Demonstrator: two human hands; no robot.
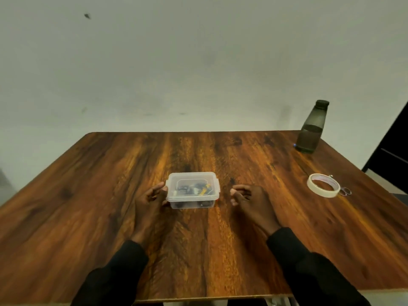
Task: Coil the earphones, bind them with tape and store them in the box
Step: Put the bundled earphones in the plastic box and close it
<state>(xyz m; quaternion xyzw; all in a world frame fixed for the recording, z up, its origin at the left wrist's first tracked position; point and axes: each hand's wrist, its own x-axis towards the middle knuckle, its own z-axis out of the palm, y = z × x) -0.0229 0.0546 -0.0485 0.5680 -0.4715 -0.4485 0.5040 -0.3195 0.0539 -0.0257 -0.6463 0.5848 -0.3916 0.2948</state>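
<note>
**Box closed at mid-table, left hand holding its end**

I am looking down through the head camera at a wooden table [88, 195]. On the left, the left hand [150, 204] is reaching forward out of a dark sleeve [114, 274] and holding the left end of the box [192, 203]. Its thumb is lying at the far corner and its fingers are curling round the near one. The box, clear plastic and closed, is sitting flat near the middle of the table. Through its top I am seeing a dark tangle with a yellow bit, probably the earphones [194, 188], though the blur is hiding any detail. Just right of the box, and apart from it, the right hand [249, 202] is hanging low near the wood. Its fingers are loosely curled and are gripping nothing. Further right, a dark bottle [311, 129] is standing upright at the far corner. Nearer to me, the tape [321, 192] roll is lying flat, well apart from the box, and two small rings [345, 191] are lying just beside it.
</note>
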